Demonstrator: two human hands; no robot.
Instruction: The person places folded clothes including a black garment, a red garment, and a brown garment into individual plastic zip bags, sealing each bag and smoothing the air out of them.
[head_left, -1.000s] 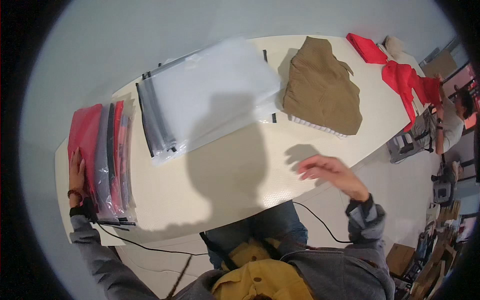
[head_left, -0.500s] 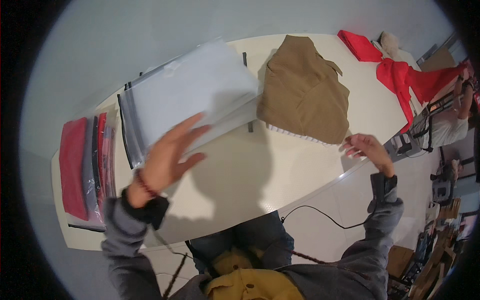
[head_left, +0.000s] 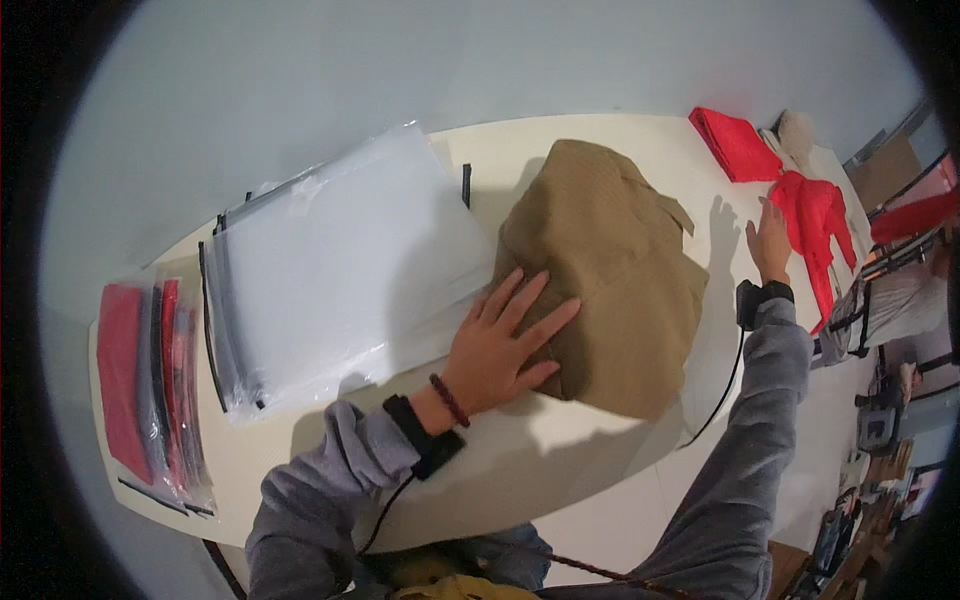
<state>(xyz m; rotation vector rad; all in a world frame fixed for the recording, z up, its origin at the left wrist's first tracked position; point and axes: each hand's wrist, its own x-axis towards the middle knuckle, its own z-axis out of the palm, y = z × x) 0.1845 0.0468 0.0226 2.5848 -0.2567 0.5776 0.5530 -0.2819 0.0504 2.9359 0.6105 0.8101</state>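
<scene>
A folded brown garment [head_left: 610, 340] lies on the pale table in front of me; which kind of garment it is, I cannot tell. My left hand [head_left: 500, 345] rests on its left side with fingers spread. At the right, my right hand [head_left: 769, 245] is stretched out beside a crumpled red garment [head_left: 812, 215], fingers extended and holding nothing that I can see. Whether the fingertips touch the red cloth is unclear. Left of the brown garment lies a stack of clear plastic bags [head_left: 340, 260] with dark edge strips, partly under my left hand's shadow.
Packed red and dark garments [head_left: 125, 380] in clear bags lie at the table's left end. A folded red cloth [head_left: 735, 145] sits at the far right, next to a beige bundle [head_left: 796, 135]. Black cables run from my wrists. Another person [head_left: 910, 300] is at the right.
My left hand has moved right, from over the bags onto the brown garment. My right hand has reached farther away toward the red garment. The striped edge under the brown garment no longer shows.
</scene>
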